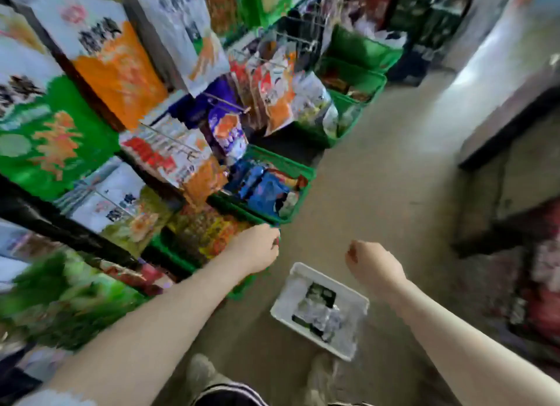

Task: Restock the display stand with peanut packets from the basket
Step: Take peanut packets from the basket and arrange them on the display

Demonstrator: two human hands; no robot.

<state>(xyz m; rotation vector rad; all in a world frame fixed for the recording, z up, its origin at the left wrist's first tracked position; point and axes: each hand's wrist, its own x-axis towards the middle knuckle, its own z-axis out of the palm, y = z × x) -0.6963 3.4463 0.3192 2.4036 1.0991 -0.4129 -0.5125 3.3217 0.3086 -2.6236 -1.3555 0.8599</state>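
A white basket [285, 302] stands on the floor just ahead of my feet, with a few silvery and dark packets [321, 308] inside. The display stand [100, 224] fills the left side, hung and stacked with snack packets on dark shelves. My left hand [257, 248] rests at the corner of a green crate [169, 251] of yellow and orange packets, fingers curled over its edge. My right hand [371, 263] hovers above the basket, closed in a loose fist with nothing visible in it. The frame is blurred.
More green crates [303, 175] of packets line the foot of the stand toward the back. Large printed bags [118, 69] hang above. A dark low shelf [500, 224] and red goods are on the right. Bare concrete floor [378, 169] runs between.
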